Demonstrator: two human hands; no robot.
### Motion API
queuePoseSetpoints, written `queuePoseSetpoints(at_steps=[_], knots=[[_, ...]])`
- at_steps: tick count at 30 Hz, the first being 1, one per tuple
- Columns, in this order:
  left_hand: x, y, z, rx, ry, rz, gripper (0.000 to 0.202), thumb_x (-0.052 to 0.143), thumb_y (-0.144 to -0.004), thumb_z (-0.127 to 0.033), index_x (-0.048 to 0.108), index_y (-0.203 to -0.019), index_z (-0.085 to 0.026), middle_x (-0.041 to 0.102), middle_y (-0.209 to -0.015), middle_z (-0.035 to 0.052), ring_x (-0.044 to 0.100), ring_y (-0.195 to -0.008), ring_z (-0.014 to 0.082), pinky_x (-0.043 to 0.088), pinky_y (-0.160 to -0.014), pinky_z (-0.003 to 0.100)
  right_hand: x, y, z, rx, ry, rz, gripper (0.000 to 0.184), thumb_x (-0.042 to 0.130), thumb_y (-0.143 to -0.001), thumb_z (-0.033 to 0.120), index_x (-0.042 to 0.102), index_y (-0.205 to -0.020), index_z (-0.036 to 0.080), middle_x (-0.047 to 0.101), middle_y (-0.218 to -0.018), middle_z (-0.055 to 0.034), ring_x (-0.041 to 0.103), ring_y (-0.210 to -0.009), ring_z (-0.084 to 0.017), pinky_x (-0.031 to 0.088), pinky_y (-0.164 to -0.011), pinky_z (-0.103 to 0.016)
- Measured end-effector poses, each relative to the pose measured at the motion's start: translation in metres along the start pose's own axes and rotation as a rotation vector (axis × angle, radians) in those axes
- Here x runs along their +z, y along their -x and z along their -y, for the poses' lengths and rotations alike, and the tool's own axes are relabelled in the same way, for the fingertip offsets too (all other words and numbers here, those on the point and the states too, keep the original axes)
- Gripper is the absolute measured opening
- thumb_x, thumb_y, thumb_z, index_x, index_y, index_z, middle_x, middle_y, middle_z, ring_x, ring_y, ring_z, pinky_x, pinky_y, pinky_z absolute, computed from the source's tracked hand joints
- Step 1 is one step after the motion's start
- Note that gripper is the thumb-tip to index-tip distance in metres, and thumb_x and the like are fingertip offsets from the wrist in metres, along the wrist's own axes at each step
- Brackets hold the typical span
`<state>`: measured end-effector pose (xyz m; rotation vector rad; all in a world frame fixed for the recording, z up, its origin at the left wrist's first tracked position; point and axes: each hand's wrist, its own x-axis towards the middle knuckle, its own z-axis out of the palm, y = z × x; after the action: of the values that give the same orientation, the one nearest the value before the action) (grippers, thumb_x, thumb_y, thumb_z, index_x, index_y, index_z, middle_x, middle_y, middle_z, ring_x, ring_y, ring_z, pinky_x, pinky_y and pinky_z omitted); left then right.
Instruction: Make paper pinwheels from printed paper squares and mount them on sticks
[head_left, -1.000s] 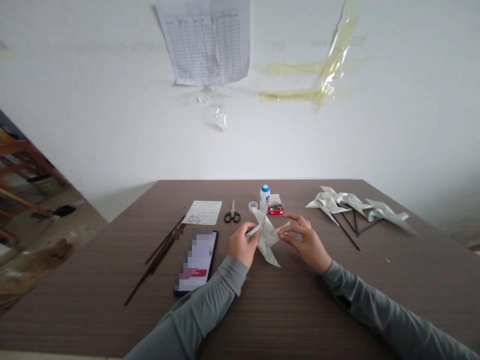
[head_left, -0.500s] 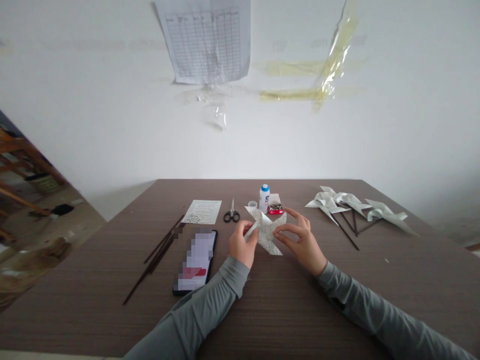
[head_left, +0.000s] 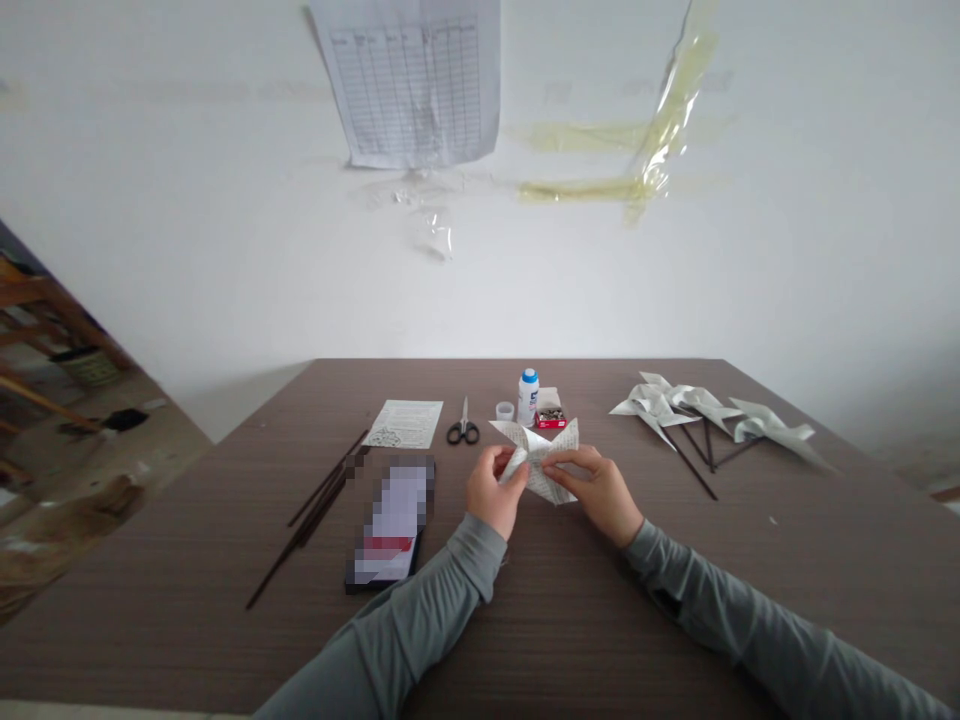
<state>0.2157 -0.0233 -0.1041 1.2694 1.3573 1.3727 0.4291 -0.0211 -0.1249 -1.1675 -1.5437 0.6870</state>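
Note:
A folded pinwheel of text-printed paper [head_left: 538,452] is held above the middle of the brown table [head_left: 570,610]. My left hand [head_left: 491,490] pinches its left side between fingers and thumb. My right hand [head_left: 596,490] grips its lower right part, with the fingers lying across the paper. Both hands hide the pinwheel's centre. Just beyond them lie black scissors [head_left: 463,428], a small clear cup [head_left: 505,410], a white glue bottle with a blue cap [head_left: 528,397] and a red box of pins [head_left: 551,417].
To the left lie a printed instruction sheet [head_left: 403,423], several thin dark sticks [head_left: 319,515] and a phone with a blurred screen [head_left: 390,525]. Several finished paper pinwheels on sticks [head_left: 675,415] lie to the right. The table ends at a white wall.
My hands have moved closer together and lower on the paper. The right hand has gone from a loose spread to gripping the paper, and the paper's points have drawn in towards the middle.

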Motion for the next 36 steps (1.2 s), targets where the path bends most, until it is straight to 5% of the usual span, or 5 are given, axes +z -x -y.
queuePoseSetpoints(at_steps=[18, 25, 28, 31, 36], knots=[[-0.001, 0.005, -0.014, 0.076, -0.192, 0.105, 0.009, 0.092, -0.093, -0.015, 0.094, -0.094, -0.023, 0.099, -0.099, 0.0055, 0.094, -0.098, 0.0288, 0.071, -0.093, 0.034, 0.002, 0.000, 0.016, 0.051, -0.016, -0.031, 0.034, 0.099, -0.089, 0.063, 0.100, -0.093, 0.030, 0.097, -0.114, -0.0124, 0.087, -0.119, -0.041, 0.068, -0.118, -0.061], [-0.005, 0.004, -0.017, 0.100, -0.199, 0.124, 0.011, 0.090, -0.092, -0.017, 0.088, -0.084, -0.024, 0.092, -0.086, 0.0025, 0.091, -0.091, 0.0273, 0.071, -0.091, 0.033, 0.005, -0.001, 0.020, 0.051, -0.121, -0.120, 0.044, 0.108, -0.079, 0.060, 0.079, -0.092, 0.031, 0.089, -0.096, -0.0032, 0.085, -0.099, -0.033, 0.072, -0.100, -0.050], [-0.005, 0.004, -0.018, 0.095, -0.194, 0.133, 0.013, 0.088, -0.092, -0.016, 0.086, -0.082, -0.024, 0.090, -0.084, 0.0023, 0.090, -0.090, 0.0271, 0.070, -0.091, 0.034, 0.012, -0.001, 0.019, 0.079, -0.256, -0.149, 0.060, 0.115, -0.074, 0.060, 0.076, -0.110, 0.032, 0.090, -0.096, -0.0010, 0.088, -0.096, -0.032, 0.075, -0.092, -0.048], [-0.005, 0.004, -0.019, 0.090, -0.180, 0.144, 0.016, 0.088, -0.093, -0.016, 0.084, -0.080, -0.025, 0.089, -0.082, 0.0017, 0.089, -0.088, 0.0269, 0.069, -0.089, 0.033, 0.016, 0.000, 0.020, 0.099, -0.358, -0.129, 0.090, 0.116, -0.075, 0.057, 0.074, -0.150, 0.031, 0.094, -0.107, -0.0032, 0.092, -0.099, -0.034, 0.079, -0.095, -0.051], [-0.008, 0.006, -0.021, 0.087, -0.166, 0.171, 0.019, 0.088, -0.094, -0.016, 0.082, -0.079, -0.025, 0.089, -0.082, 0.0020, 0.087, -0.087, 0.0272, 0.066, -0.085, 0.033, 0.015, -0.001, 0.026, 0.143, -0.348, -0.089, 0.136, 0.113, -0.075, 0.049, 0.051, -0.194, 0.028, 0.094, -0.125, -0.0089, 0.094, -0.102, -0.037, 0.083, -0.099, -0.057]])
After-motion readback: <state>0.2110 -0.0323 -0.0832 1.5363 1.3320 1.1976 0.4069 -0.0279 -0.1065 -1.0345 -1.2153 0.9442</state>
